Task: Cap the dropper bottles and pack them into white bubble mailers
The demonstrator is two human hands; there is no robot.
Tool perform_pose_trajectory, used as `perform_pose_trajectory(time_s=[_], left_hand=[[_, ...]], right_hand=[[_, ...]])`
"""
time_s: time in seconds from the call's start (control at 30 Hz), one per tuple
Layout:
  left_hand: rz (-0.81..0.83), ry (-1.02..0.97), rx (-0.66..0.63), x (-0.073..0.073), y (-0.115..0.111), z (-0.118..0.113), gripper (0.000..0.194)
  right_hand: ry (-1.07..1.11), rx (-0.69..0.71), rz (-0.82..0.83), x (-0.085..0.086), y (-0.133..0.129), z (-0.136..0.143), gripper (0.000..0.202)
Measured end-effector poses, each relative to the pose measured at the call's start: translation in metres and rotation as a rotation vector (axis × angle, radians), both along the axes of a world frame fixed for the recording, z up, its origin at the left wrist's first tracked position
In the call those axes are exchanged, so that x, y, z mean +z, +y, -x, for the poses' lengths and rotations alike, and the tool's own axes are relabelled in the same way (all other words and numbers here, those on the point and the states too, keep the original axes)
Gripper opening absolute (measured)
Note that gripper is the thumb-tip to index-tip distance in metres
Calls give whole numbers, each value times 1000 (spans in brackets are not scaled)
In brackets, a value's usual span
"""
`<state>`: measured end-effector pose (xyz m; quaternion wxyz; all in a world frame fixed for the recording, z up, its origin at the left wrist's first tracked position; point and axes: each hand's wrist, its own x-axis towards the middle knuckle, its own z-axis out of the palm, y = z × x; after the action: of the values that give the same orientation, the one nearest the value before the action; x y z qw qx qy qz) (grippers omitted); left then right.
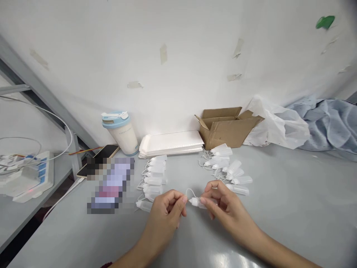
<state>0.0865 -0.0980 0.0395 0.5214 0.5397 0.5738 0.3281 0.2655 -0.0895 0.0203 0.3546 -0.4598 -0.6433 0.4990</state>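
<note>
Pinched between the thumb and fingers of my right hand (227,208) is a small translucent plastic dropper bottle (196,202), lying sideways with its nozzle pointing left. From its neck a thin cap strap (190,190) loops over to my left hand (166,209). There the thumb and forefinger close on the strap's end, and any cap inside them is hidden. Beside my left hand, similar bottles (154,181) lie in a column with their straps to the left. A looser group of bottles (233,167) lies beyond my right hand.
White padded envelopes (175,143) are stacked by the wall, beside an open cardboard box (231,130). A lidded cup (122,136), a phone (104,156) and a blurred-out screen (113,186) are at left. A plastic bag (276,123) and blue cloth (329,123) lie right.
</note>
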Motion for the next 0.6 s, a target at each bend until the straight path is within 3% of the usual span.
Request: perform_pose_trajectory(time_s=[0.17,0.43,0.6], left_hand=[[-37,-17,27,-2,-2,-2,33],[-54,-36,-32,-7,-1,-1,34],[-34,-70,-79,-1,7,9,34]], right_hand=[[34,26,27,-7,-6,4,19],[-12,15,-10,-9,-5,4,18],[-37,0,-60,-6,-1,3,17]])
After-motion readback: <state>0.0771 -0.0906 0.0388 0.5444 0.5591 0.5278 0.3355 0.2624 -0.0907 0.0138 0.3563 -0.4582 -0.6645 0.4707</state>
